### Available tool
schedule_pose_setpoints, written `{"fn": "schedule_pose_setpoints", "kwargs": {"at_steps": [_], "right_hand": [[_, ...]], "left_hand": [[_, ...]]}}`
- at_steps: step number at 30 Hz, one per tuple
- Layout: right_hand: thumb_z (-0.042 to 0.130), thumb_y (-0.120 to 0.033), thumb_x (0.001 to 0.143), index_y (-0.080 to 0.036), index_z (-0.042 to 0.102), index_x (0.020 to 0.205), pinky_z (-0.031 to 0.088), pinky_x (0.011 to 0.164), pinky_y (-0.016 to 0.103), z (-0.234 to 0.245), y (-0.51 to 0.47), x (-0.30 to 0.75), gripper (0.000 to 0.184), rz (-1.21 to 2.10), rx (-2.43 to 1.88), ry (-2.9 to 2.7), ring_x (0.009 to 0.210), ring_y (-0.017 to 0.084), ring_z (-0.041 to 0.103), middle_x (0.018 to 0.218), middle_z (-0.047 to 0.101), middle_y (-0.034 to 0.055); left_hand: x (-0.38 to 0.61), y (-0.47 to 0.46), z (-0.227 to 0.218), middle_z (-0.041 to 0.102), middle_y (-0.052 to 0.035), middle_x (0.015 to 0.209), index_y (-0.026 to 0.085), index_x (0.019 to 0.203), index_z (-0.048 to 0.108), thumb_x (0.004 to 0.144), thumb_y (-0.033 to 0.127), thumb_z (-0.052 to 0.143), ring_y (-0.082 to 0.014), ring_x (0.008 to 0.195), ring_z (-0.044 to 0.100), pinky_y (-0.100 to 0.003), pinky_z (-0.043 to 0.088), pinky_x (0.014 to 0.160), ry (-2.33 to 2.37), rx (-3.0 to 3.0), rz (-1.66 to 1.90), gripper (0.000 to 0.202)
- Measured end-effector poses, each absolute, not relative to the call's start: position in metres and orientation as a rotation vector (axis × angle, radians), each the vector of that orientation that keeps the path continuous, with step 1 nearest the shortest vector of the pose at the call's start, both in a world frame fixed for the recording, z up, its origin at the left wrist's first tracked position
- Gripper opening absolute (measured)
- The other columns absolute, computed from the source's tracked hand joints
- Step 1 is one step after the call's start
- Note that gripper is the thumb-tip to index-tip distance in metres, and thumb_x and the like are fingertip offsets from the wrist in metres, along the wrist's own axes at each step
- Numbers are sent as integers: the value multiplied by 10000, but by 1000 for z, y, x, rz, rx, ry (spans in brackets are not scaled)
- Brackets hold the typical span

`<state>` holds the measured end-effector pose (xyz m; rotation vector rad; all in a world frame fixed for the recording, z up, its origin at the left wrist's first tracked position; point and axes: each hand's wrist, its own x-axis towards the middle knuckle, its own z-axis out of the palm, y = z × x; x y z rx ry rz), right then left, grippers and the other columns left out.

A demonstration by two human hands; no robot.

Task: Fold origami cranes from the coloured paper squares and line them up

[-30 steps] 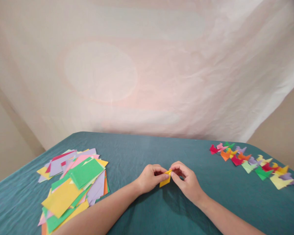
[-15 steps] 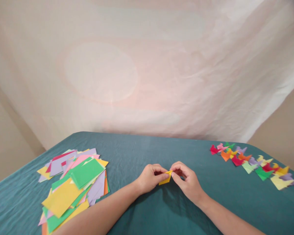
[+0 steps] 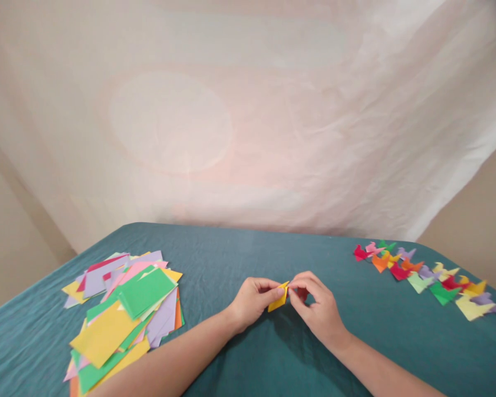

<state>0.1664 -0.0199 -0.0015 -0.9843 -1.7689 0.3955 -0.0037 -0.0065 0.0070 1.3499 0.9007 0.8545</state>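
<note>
Yellow paper [image 3: 278,299] btwn 2 hands

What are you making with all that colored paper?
A person's left hand and right hand pinch a small yellow folded paper between them, just above the teal tablecloth. On the left lies a loose pile of flat colored sheets. On the far right sits a row of small folded paper shapes in many colors.
</note>
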Motion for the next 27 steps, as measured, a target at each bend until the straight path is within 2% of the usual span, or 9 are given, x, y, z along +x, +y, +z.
{"fn": "schedule_pose_setpoints", "kwargs": {"at_steps": [11, 20, 27], "right_hand": [[541, -154, 795, -200, 578, 767, 471, 565, 252, 0, -21, 164, 65, 288, -935, -1775, 604, 118, 523, 794, 542, 29], [535, -130, 787, -205, 618, 815, 479, 558, 252, 1, -26, 166, 116, 313, -890, -1819, 674, 140, 547, 846, 548, 55], [548, -145, 788, -207, 617, 813, 486, 556, 252, -1, -22, 165, 96, 292, -925, -1794, 621, 122, 534, 849, 551, 50]], "left_hand": [[4, -11, 10, 672, -47, 720, 121, 805, 719, 615, 528, 694, -145, 643, 553, -235, 412, 606, 988, 1226, 916, 451], [4, -12, 12, 682, -62, 756, 123, 800, 715, 622, 530, 693, -159, 678, 573, -257, 433, 655, 957, 1183, 941, 444], [3, -11, 10, 680, -61, 740, 119, 798, 714, 617, 543, 692, -159, 670, 574, -256, 432, 649, 960, 1181, 949, 461]]}}
